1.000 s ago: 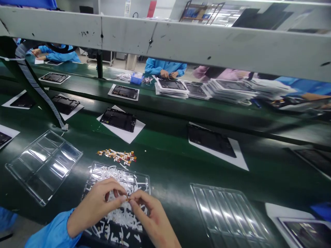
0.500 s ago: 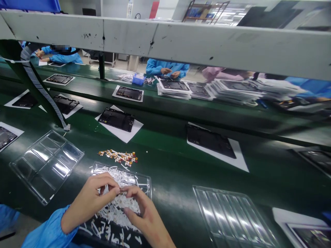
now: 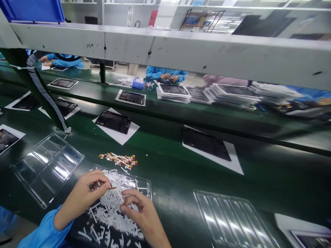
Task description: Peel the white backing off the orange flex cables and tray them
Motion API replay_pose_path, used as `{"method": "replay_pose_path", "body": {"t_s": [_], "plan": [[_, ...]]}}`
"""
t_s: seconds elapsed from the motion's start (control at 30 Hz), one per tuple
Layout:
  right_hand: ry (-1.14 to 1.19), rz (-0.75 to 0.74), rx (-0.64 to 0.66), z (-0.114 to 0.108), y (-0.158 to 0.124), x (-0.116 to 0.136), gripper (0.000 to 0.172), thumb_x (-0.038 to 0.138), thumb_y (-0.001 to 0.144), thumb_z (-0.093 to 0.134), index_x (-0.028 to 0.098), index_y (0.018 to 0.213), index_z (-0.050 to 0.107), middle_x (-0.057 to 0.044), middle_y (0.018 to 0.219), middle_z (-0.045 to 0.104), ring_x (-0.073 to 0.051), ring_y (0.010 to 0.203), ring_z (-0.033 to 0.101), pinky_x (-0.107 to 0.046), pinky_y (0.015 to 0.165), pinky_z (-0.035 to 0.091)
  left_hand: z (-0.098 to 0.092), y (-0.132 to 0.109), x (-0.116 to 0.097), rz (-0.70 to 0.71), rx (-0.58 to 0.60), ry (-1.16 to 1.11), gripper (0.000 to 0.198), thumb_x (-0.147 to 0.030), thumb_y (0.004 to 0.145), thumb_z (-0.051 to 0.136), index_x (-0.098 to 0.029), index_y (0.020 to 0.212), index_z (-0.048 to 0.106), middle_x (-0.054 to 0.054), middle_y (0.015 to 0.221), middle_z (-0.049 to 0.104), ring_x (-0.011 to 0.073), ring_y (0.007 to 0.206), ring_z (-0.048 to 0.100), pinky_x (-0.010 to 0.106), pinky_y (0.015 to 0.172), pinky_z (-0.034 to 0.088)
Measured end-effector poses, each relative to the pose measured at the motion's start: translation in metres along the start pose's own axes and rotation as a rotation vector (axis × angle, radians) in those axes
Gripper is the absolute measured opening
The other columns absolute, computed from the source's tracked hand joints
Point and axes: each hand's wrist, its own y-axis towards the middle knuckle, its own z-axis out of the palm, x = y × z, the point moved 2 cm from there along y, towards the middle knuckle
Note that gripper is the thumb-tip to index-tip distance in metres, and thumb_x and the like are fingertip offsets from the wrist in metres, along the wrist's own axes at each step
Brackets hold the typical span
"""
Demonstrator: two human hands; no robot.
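My left hand (image 3: 86, 193) pinches a small orange-brown flex cable (image 3: 112, 187) between thumb and forefinger, its end poking out past the fingertips. To its right, my right hand (image 3: 142, 208) has its fingers curled and the thumb against them; what they may hold is too small to make out. Below both hands lies a heap of white paper-like strips (image 3: 113, 215), spread over a clear plastic tray (image 3: 148, 187) and a dark surface in front. Just behind the tray is a small pile of flex cables (image 3: 119, 159) with white parts and orange ends.
A clear compartment tray (image 3: 49, 165) lies to the left, a ribbed clear tray (image 3: 232, 215) to the right. Tablet-like panels on white sheets (image 3: 113, 122) rest along the green bench. A slanted green post (image 3: 49, 96) and a white beam (image 3: 165, 46) stand ahead. Co-workers' hands (image 3: 169, 77) work beyond.
My hands have moved apart, the left going left with the flex cable now showing at its fingertips. My right fingers have closed more. The panels on the near bench have shifted slightly left.
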Motion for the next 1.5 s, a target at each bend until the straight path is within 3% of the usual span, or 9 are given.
{"method": "replay_pose_path", "body": {"t_s": [0.17,0.33,0.47,0.6,0.83,1.03,1.27,1.37,1.5], "plan": [[0.143,0.103,-0.034,-0.004,0.0,-0.003,0.036,0.052,0.07,0.087,0.018,0.076,0.077,-0.002,0.071,0.071,-0.019,0.07,0.065,-0.029,0.071,0.05,-0.005,-0.004,0.013,-0.005,0.015,0.028,0.021,-0.026,0.098,0.059,-0.02,0.084,0.073,0.003,0.079,0.071,0.0175,0.071,0.066,0.025,0.061,0.052],[0.172,0.137,-0.077,-0.006,-0.001,0.003,0.029,0.049,0.073,0.086,0.021,0.079,0.08,-0.003,0.078,0.072,-0.019,0.076,0.063,-0.027,0.072,0.048,0.007,-0.01,0.012,0.003,-0.229,0.188,0.018,-0.027,0.098,0.061,-0.022,0.112,0.071,0.004,0.092,0.071,0.0159,0.069,0.064,0.026,0.062,0.053],[0.124,0.076,-0.034,-0.005,-0.001,0.004,0.03,0.051,0.078,0.081,0.022,0.081,0.081,-0.003,0.079,0.071,-0.02,0.077,0.063,-0.029,0.073,0.049,0.04,-0.019,0.004,0.149,-0.143,0.135,0.012,-0.022,0.098,0.062,-0.022,0.1,0.074,0.004,0.089,0.072,0.0173,0.076,0.07,0.027,0.07,0.056],[0.033,0.008,0.003,-0.003,-0.003,0.013,0.027,0.049,0.086,0.074,0.024,0.09,0.081,-0.004,0.086,0.071,-0.022,0.083,0.064,-0.031,0.079,0.05,0.057,-0.02,0.001,0.164,-0.114,0.089,0.014,-0.019,0.097,0.063,-0.024,0.099,0.076,0.002,0.086,0.075,0.017,0.075,0.073,0.026,0.069,0.057],[-0.144,-0.159,-0.071,0.004,-0.007,0.026,0.02,0.04,0.095,0.067,0.025,0.096,0.08,-0.005,0.088,0.072,-0.021,0.085,0.067,-0.03,0.082,0.051,0.057,-0.02,-0.003,0.27,-0.215,0.272,0.012,-0.015,0.095,0.061,-0.021,0.098,0.071,0.002,0.084,0.075,0.0194,0.073,0.071,0.029,0.069,0.056],[-0.184,-0.193,-0.084,0.01,-0.013,0.03,0.016,0.035,0.096,0.065,0.026,0.092,0.078,-0.004,0.088,0.073,-0.02,0.084,0.068,-0.027,0.079,0.052,0.066,-0.023,0.003,0.241,-0.125,0.352,0.014,-0.012,0.095,0.052,-0.021,0.095,0.062,0.002,0.085,0.071,0.0191,0.075,0.07,0.029,0.068,0.053],[-0.187,-0.09,-0.054,-0.034,-0.037,0.047,0.016,0.032,0.099,0.061,0.027,0.098,0.076,-0.003,0.093,0.066,-0.016,0.074,0.067,-0.026,0.068,0.056,0.052,-0.019,0.039,0.047,-0.08,0.426,0.015,-0.016,0.098,0.047,-0.021,0.093,0.061,0.004,0.088,0.069,0.0216,0.078,0.068,0.033,0.073,0.053],[-0.204,-0.054,-0.017,-0.053,-0.047,0.056,0.032,0.024,0.097,0.062,0.037,0.125,0.069,0.0,0.094,0.063,-0.013,0.066,0.067,-0.024,0.062,0.058,0.041,-0.017,0.044,-0.007,-0.04,0.403,0.023,-0.017,0.1,0.043,-0.021,0.109,0.064,0.008,0.105,0.07,0.024,0.091,0.069,0.034,0.078,0.054],[-0.373,-0.041,0.088,-0.046,-0.044,0.063,0.076,0.011,0.086,0.07,0.044,0.15,0.046,0.006,0.081,0.059,-0.01,0.057,0.062,-0.021,0.057,0.055,0.038,-0.013,0.006,0.01,0.162,0.062,0.035,-0.027,0.096,0.061,-0.029,0.13,0.063,0.007,0.122,0.068,0.0233,0.102,0.067,0.031,0.085,0.054]]}}
